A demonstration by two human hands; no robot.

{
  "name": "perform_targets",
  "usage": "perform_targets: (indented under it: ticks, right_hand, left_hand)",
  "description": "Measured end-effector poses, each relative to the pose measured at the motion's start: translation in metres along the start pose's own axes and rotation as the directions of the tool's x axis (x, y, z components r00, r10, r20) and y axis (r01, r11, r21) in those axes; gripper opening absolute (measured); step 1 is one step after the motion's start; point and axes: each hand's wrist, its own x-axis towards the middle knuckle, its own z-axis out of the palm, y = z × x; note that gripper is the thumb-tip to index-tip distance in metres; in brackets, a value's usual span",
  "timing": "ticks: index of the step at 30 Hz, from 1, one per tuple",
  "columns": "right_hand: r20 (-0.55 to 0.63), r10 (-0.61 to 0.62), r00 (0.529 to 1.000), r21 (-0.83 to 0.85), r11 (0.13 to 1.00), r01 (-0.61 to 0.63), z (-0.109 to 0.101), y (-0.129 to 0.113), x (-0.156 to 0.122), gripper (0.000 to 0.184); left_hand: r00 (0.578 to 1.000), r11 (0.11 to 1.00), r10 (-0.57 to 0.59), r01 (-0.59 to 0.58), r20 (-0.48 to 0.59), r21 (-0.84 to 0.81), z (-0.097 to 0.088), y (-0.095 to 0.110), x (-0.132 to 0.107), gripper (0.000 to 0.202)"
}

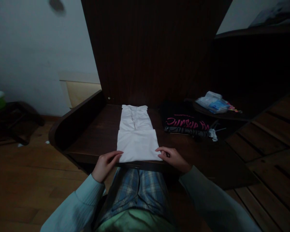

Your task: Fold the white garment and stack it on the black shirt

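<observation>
A white garment (138, 145) lies flat on the dark wooden desk, its near part folded over into a neat rectangle. Its narrower far part shows a seam or gap down the middle; which kind of garment it is, I cannot tell. My left hand (106, 164) pinches the near left corner between thumb and fingers. At the near right corner, my right hand (172, 158) is closed on the edge, fingers curled. Both hands rest close to the desk's front edge.
The dark desk (87, 140) has a raised side panel (74, 119) on the left. Folded black clothing (186, 120) with pink lettering lies to the right, near a plastic packet (213, 102) on a small shelf. A stool (16, 120) stands far left; wooden slats (275, 135) lie right.
</observation>
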Motion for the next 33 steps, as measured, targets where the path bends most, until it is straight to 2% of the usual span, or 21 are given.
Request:
perform_targets:
  ticks: [3,6,9,12,16,20,25,33]
  right_hand:
    - [-0.165,0.043,0.985,0.016,0.999,-0.041,-0.011,-0.003,0.023,0.017]
    - [-0.310,-0.048,0.949,-0.042,0.998,0.037,-0.013,-0.003,0.060,0.014]
    - [-0.401,-0.159,0.902,-0.206,0.975,0.081,-0.005,0.006,0.093,0.014]
    - [-0.434,-0.194,0.880,-0.319,0.946,0.052,0.006,0.019,0.108,0.017]
    - [-0.402,-0.171,0.900,-0.362,0.932,0.015,0.013,0.032,0.107,0.013]
    - [-0.339,-0.184,0.923,-0.390,0.920,0.041,0.015,0.036,0.105,0.009]
    - [-0.319,-0.127,0.939,-0.315,0.949,0.021,0.016,0.037,0.106,0.013]
    - [-0.343,-0.029,0.939,-0.182,0.983,-0.036,0.016,0.038,0.105,0.017]
  left_hand:
    - [0.989,0.999,-0.019,0.023,-0.146,0.029,-0.014,0.000,0.024,0.031]
    - [0.978,0.994,-0.012,0.035,-0.210,0.102,-0.020,-0.005,0.066,0.032]
    - [0.970,0.946,-0.061,0.131,-0.234,0.297,-0.014,-0.010,0.104,0.021]
    - [0.965,0.883,-0.101,0.199,-0.243,0.425,-0.002,-0.016,0.123,0.013]
    - [0.965,0.879,-0.117,0.211,-0.235,0.428,0.005,-0.024,0.125,0.013]
    - [0.985,0.880,-0.093,0.151,-0.148,0.451,0.003,-0.028,0.124,0.019]
    - [0.994,0.865,-0.087,0.107,-0.063,0.490,0.002,-0.025,0.124,0.018]
    - [0.992,0.889,-0.112,0.127,-0.060,0.440,0.003,-0.021,0.122,0.012]
